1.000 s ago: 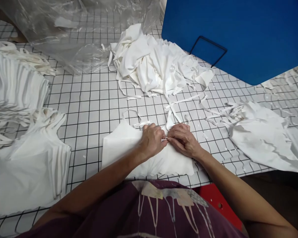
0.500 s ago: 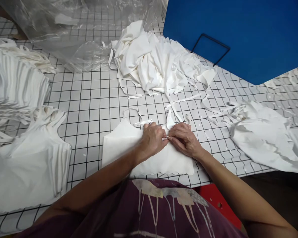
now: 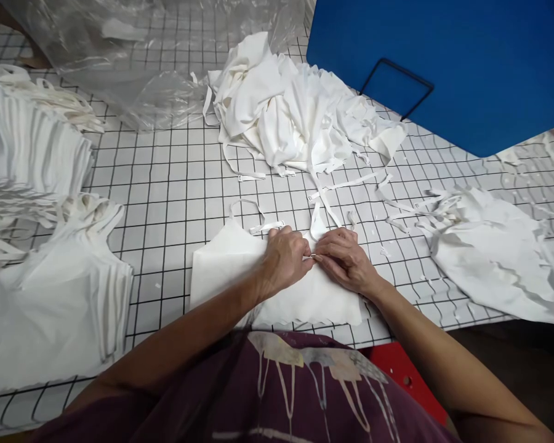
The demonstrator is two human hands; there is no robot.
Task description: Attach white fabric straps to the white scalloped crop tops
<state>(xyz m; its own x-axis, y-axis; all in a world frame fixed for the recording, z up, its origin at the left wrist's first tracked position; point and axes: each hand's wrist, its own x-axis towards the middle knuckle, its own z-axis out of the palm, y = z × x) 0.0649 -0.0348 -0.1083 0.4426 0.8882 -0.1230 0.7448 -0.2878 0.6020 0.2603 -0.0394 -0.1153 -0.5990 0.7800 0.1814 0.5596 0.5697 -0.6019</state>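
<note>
A white camisole-like top (image 3: 226,271) with thin straps lies flat on the checked cloth in front of me. Over its upper right part, my left hand (image 3: 287,253) and my right hand (image 3: 344,258) meet, fingertips nearly touching. Both are closed in a pinch on a small white strap piece (image 3: 310,256), whose exact form is mostly covered by the fingers. One loose strap with a slider (image 3: 268,227) lies just beyond my left hand. The other shoulder strap (image 3: 317,223) rises beyond my right hand.
Neat stacks of white tops (image 3: 50,295) stand at the left. A crumpled heap of white tops (image 3: 281,111) lies ahead, with more white garments (image 3: 484,246) at the right. Clear plastic film (image 3: 133,74) is at the back left, a blue board (image 3: 443,61) at the back right.
Both hands keep the same pinch at the same spot on the top. The whole view has shifted very slightly; nothing else visibly moved.
</note>
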